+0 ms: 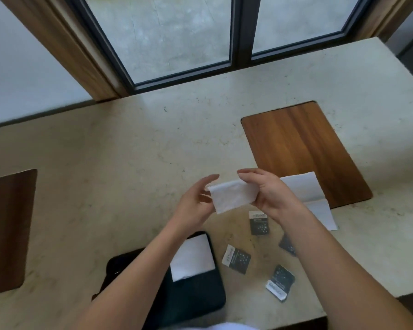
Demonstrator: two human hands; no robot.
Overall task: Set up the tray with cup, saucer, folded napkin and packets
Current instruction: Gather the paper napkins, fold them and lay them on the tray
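A folded white napkin (233, 196) is held in the air above the stone counter. My right hand (265, 190) grips its right end from above. My left hand (197, 201) touches its left edge with the fingers spread. A black tray (196, 296) lies near the front edge, with a folded white napkin (192, 257) on its far right part. Several dark packets lie to the right of the tray: one (259, 222) below my right hand, one (236, 258), one (280, 282), and one (287, 244) partly hidden by my right forearm. No cup or saucer is in view.
A wooden board (301, 148) lies at the right with another white napkin (315, 198) unfolded over its near edge. A second dark wooden board (7, 229) sits at the left edge. A window with dark frames stands behind the counter (129, 151).
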